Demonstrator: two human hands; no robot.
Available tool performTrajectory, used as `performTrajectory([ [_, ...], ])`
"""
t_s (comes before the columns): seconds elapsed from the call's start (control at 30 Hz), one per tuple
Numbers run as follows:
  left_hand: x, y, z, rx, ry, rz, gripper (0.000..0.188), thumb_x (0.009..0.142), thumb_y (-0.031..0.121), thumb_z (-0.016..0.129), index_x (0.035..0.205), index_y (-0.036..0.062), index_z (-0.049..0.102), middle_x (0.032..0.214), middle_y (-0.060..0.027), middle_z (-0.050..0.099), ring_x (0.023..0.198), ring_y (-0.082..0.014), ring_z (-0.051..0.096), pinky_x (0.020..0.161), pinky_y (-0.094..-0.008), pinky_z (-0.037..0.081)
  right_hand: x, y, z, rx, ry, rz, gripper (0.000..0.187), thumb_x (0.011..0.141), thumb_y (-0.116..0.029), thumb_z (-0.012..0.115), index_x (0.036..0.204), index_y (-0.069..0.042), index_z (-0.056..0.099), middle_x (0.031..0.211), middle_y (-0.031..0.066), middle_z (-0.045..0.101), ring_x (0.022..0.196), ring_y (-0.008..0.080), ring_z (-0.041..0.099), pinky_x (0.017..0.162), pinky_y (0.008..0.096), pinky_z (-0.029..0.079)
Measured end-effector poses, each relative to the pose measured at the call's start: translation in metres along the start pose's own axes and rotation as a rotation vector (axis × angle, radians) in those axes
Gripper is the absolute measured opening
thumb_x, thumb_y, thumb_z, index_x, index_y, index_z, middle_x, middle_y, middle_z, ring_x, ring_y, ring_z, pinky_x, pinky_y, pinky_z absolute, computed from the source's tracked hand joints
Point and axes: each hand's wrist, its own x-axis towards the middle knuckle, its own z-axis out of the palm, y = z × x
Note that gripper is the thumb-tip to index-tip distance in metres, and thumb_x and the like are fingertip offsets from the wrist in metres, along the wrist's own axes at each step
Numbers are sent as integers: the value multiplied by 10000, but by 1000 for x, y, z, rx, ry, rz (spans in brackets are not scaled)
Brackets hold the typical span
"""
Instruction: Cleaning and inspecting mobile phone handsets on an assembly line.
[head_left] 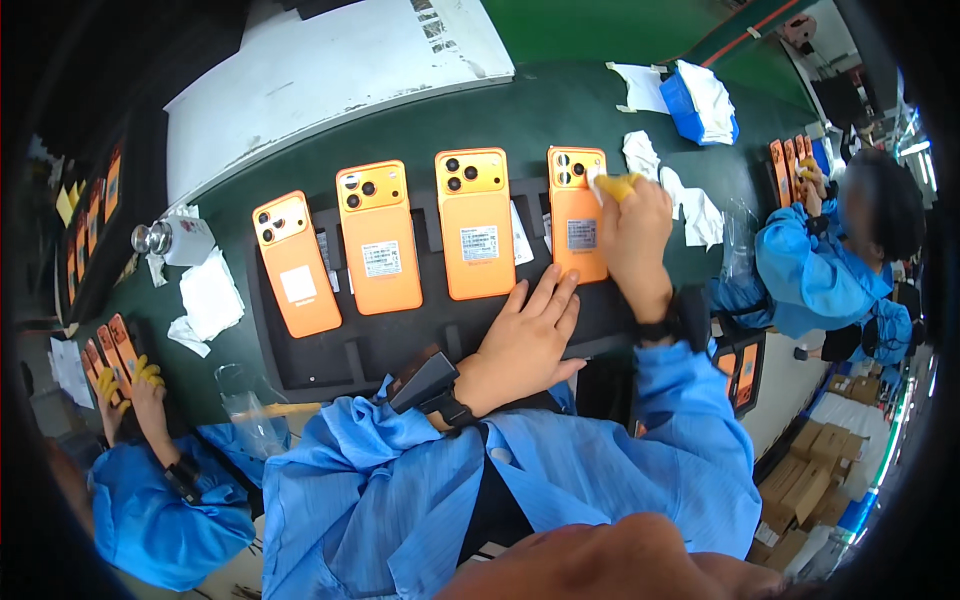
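While the rightmost orange phone lay face down in the black tray, the right hand was pressed over its upper right corner, beside the camera block. A yellow wiping cloth was pinched in that hand's fingers and held against the phone's back, so the phone lay directly under and just left of the fingertips. The left hand was laid flat on the tray below the same phone, its fingers spread and relaxed, nothing gripped, the tips touching or nearly touching the phone's lower edge. Three more orange phones were lined up to the left in the same tray, each with a white label on its back. The tray was set on a dark green table. White wipes and a small dispenser bottle were seen at the left, further crumpled wipes at the right. Other people in blue coats were working at either side with similar orange phones.
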Motion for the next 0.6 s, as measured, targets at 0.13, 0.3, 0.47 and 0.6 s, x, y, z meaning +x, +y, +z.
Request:
performTrajectory([
  [0.13, 0, 2, 0, 38, 23, 3, 721, 778, 461, 734, 1262, -57, 600, 1469, -244, 437, 1391, -412, 367, 1051, -538, 403, 2, -21, 7, 115, -1, 122, 76, 805, -63, 667, 850, -35, 721, 859, 123, 624, 819, 326, 594, 764, 445, 438],
  [0.3, 0, 1, -1, 13, 23, 7, 717, 781, 451, 735, 1266, -59, 596, 1479, -246, 426, 1394, -415, 362, 1057, -540, 399, 32, -21, 22, 323, 14, 60, 60, 797, -49, 674, 808, 6, 695, 821, 144, 601, 779, 357, 581, 721, 444, 449],
  [0.47, -2, -1, -1, -6, 24, -8, 719, 784, 449, 733, 1270, -63, 594, 1489, -248, 416, 1401, -416, 356, 1062, -542, 395, 38, -4, 2, 291, -205, -209, 120, 786, -49, 703, 901, -66, 732, 818, 118, 602, 804, 339, 588, 768, 460, 461],
  [0.6, -3, 1, 1, -6, 12, -1, 725, 789, 456, 728, 1278, -62, 592, 1492, -250, 413, 1412, -413, 345, 1065, -545, 393, 32, 26, -19, 354, -312, 55, 107, 813, -65, 692, 909, -46, 733, 868, 178, 642, 853, 382, 614, 789, 460, 489],
])
